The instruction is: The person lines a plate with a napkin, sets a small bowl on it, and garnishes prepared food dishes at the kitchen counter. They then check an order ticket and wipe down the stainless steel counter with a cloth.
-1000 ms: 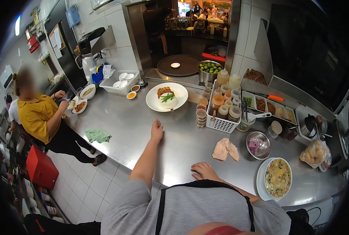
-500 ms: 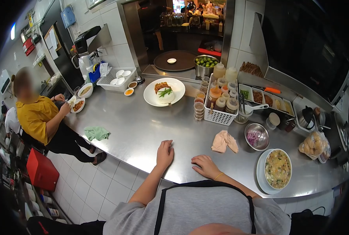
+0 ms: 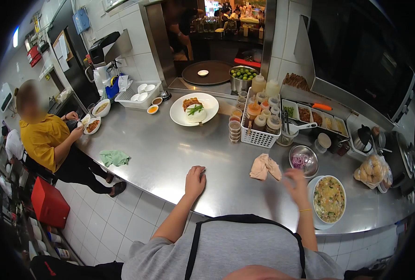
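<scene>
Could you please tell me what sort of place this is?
Most likely a restaurant kitchen. A plate of food stands on a long steel counter, before a wall opening into another room, and a white basket of sauce bottles stands near it.

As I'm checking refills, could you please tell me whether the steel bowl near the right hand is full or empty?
Neither: the steel bowl holds some purple slices, and bare metal shows beside them.

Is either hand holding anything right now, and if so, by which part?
Nothing is visibly held: the left hand rests on the counter; the right hand is beside the peach cloth.
</scene>
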